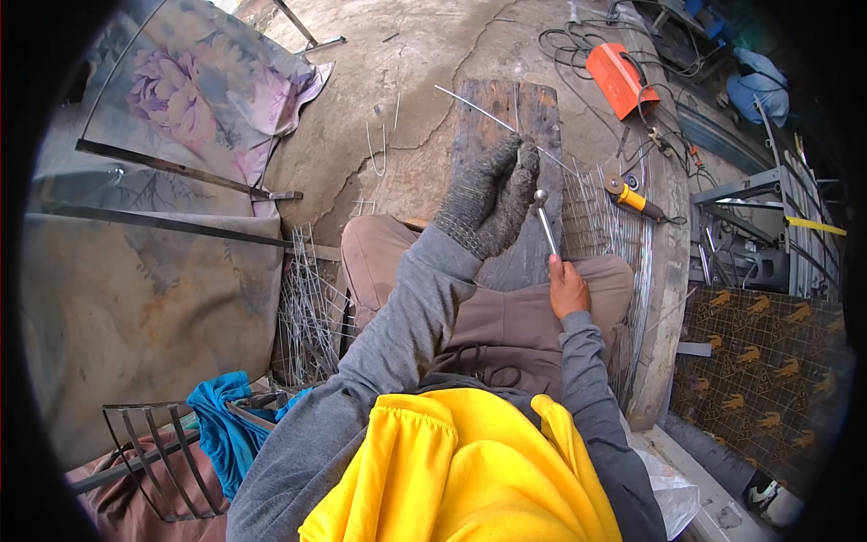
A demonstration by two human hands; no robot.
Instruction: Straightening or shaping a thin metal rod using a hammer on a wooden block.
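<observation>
Just above the frame's centre, the gloved left hand point(490, 194) is closed, its fingertips pinching a thin steel wire point(477, 107) that slants across the dark wooden plank point(539, 108). Right of it, the bare right hand point(569, 291) wraps around the lower end of a round-headed steel tool point(546, 224). A yellow angle grinder point(638, 200) lies farther right.

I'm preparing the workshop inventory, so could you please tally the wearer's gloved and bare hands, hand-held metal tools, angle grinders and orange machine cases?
Gloved left hand: 1
Bare right hand: 1
Round-headed metal tool: 1
Yellow-and-black angle grinder: 1
Orange machine case: 1
Total: 5
</observation>
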